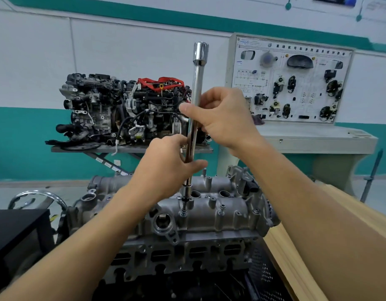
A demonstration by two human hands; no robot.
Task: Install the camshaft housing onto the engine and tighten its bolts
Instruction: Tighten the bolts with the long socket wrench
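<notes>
The grey cast camshaft housing (211, 211) lies on top of the engine (179, 255) in front of me. A long chrome extension bar (197, 88) stands almost upright, its lower socket end (185, 197) set on a bolt (183, 211) near the housing's front edge. My left hand (166, 161) grips the lower part of the bar. My right hand (222, 118) holds the bar higher up, fingers wrapped round it. Another bolt (222, 208) stands raised to the right.
A second engine (122, 111) sits on a grey stand at the back. A training board with car parts (292, 81) stands on a desk at right. A wooden board (296, 257) runs along my right side. A black box (18, 231) sits at left.
</notes>
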